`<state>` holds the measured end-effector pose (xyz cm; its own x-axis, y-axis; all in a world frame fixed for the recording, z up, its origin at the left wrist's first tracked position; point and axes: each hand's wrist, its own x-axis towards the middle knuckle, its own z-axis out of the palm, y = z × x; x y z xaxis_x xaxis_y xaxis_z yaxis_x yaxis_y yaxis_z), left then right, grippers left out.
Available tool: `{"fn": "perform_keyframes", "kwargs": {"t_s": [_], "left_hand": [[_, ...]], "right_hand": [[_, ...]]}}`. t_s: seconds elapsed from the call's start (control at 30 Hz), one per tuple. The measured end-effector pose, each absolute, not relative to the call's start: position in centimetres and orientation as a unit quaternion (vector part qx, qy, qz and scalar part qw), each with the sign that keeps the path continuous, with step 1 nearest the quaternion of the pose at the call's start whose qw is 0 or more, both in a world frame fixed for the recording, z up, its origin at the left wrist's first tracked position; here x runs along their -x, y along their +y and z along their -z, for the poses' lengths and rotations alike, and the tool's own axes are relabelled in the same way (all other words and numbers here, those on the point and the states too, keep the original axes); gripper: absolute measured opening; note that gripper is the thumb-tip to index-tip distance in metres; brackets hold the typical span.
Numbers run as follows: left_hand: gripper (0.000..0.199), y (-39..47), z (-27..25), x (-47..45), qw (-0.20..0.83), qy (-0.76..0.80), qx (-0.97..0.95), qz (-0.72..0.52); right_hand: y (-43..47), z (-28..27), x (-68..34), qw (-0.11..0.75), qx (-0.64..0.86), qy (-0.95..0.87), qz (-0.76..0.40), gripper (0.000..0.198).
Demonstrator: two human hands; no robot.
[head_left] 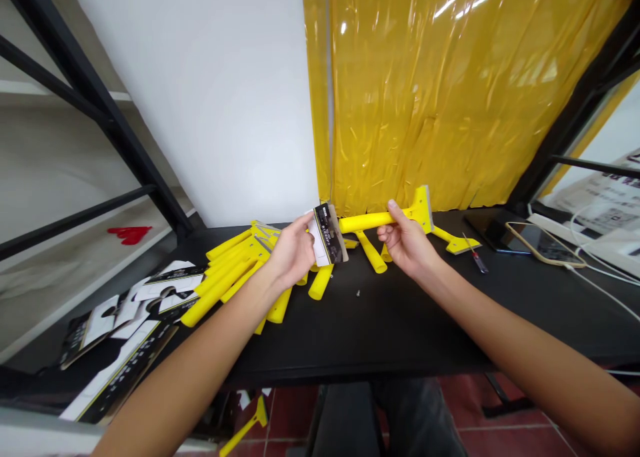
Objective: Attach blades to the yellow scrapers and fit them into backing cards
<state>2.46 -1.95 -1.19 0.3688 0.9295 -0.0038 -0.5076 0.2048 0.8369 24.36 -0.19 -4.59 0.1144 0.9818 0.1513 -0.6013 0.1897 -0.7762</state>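
My left hand [293, 252] grips a folded black and white cardboard sleeve [327, 236] above the middle of the black table. In my right hand [406, 240] is a yellow scraper [367, 222], held near its head, with the blade end to the right and the handle end pointing at the sleeve. Handle and sleeve are close together; I cannot tell whether they touch. Several more yellow scrapers [225, 270] lie in a pile left of and beneath my left hand. A loose scraper [457, 244] rests to the right, partly behind my right hand.
Flat cardboard sleeves [120, 377] are heaped at the table's left. A screwdriver [477, 260], a phone [545, 244] and white cables lie at the right. A small screw [358, 293] sits mid-table. Another scraper [250, 427] is below the table edge. Yellow film [450, 97] covers the back.
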Motion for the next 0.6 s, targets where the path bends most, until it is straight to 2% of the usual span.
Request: {"fn": "perform_keyframes", "kwargs": {"t_s": [0.27,0.33,0.47,0.6], "left_hand": [[0.055,-1.7,1.5,-2.3,0.734,0.306,-0.381,-0.471],[0.051,-1.6,1.4,-2.1,0.743,0.325,-0.355,-0.465],[0.029,-1.6,1.2,-1.8,0.743,0.35,-0.326,-0.467],[0.034,-1.6,1.0,-1.7,0.741,0.342,-0.301,-0.493]], "right_hand": [[-1.6,3.8,-23.7,0.677,0.251,-0.454,-0.521,0.042],[-1.9,3.7,-23.6,0.676,0.247,-0.472,-0.51,0.044],[-2.3,3.7,-23.4,0.683,0.232,-0.498,-0.481,0.044],[-2.3,3.8,-23.6,0.672,0.226,-0.531,-0.464,0.041]]}}
